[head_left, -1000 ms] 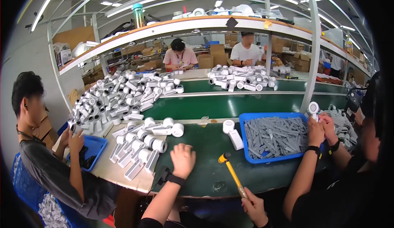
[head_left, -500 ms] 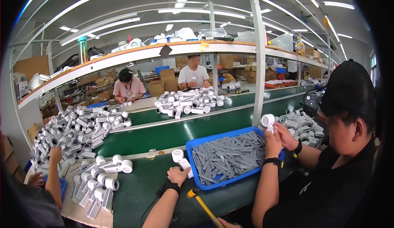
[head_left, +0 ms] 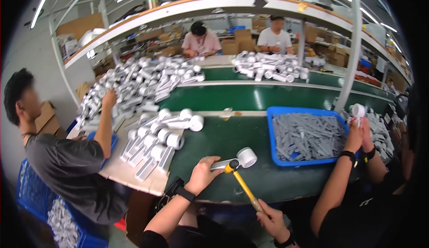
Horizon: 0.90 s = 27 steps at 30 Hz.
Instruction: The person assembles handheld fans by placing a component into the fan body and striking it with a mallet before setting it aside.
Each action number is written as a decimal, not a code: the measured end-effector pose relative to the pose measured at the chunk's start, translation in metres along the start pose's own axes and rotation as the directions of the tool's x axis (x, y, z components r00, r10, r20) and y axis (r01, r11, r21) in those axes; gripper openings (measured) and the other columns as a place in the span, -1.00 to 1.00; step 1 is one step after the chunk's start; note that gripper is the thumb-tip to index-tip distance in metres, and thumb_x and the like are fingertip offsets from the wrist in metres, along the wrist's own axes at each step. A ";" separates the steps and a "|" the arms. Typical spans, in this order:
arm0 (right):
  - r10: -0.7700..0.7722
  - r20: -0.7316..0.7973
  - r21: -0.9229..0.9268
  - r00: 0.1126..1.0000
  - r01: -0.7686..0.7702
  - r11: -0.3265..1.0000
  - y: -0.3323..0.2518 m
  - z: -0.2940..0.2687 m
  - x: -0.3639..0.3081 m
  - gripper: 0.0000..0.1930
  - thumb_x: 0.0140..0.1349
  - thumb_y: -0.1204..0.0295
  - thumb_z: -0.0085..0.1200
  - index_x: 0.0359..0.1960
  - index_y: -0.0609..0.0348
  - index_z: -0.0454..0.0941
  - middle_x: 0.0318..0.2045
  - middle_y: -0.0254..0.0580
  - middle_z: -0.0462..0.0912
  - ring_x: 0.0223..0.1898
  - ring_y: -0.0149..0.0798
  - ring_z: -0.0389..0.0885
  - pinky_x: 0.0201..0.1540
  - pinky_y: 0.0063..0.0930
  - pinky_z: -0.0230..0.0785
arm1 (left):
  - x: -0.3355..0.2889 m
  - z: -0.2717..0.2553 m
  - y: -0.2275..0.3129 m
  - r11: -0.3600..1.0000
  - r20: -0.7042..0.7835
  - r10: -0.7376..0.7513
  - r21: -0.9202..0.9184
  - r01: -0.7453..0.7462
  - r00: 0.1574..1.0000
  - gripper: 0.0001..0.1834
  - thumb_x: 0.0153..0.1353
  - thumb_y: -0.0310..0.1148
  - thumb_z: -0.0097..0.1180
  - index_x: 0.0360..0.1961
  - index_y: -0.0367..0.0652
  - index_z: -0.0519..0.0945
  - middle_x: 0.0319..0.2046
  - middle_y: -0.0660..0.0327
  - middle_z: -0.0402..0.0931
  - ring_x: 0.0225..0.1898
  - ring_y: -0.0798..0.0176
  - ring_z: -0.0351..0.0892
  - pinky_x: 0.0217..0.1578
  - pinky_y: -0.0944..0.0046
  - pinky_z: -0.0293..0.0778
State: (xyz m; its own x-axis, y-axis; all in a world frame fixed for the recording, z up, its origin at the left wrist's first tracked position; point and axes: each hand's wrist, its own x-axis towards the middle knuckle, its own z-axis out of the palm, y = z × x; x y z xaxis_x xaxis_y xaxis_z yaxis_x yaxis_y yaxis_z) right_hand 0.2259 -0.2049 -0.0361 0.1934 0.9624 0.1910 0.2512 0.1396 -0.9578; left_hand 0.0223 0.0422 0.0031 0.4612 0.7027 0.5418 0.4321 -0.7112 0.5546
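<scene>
My left hand (head_left: 203, 174) is closed on the grey-white handle of a small handheld fan (head_left: 247, 157). The fan lies on its side at the green work surface, its round white head pointing right. A hammer (head_left: 242, 183) with a yellow handle is gripped in my right hand (head_left: 273, 222). Its black-and-yellow head rests against or just over the fan's handle, between my left fingers and the round head; whether they touch I cannot tell. To the left, several similar fans (head_left: 159, 137) lie in rows on a cardboard sheet (head_left: 129, 174).
Right of the fan stands a blue tray (head_left: 271, 147) full of grey strip-shaped parts (head_left: 308, 134). A co-worker's hands (head_left: 359, 132) hold another fan beside it. On the left, another person reaches into a big fan pile (head_left: 134, 80). A metal post (head_left: 351, 47) rises behind the tray.
The view has swung left. My left hand has turned the fan to lie sideways, and my right hand has raised the hammer so its head is at the fan's handle.
</scene>
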 end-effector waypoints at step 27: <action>-0.248 0.056 -0.459 0.967 0.246 0.854 -0.076 0.014 0.023 -0.54 0.24 0.61 0.10 0.20 0.38 0.45 -0.44 -0.01 0.55 -0.45 -0.16 0.55 -0.30 -0.42 0.39 | -0.049 -0.018 -0.030 0.986 -0.007 -0.165 -0.039 0.164 0.986 -0.63 -0.11 -0.32 0.50 -0.20 -0.11 0.75 -0.39 0.20 0.58 -0.17 0.06 0.42 -0.03 0.15 0.40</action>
State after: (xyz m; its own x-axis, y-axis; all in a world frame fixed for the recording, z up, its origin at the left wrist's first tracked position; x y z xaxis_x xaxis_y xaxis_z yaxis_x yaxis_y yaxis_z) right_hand 0.1977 -0.1899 0.0380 0.0712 0.9091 0.4104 0.6974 0.2488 -0.6721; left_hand -0.0277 0.0294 -0.0289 0.3784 0.8103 0.4474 0.4715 -0.5847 0.6602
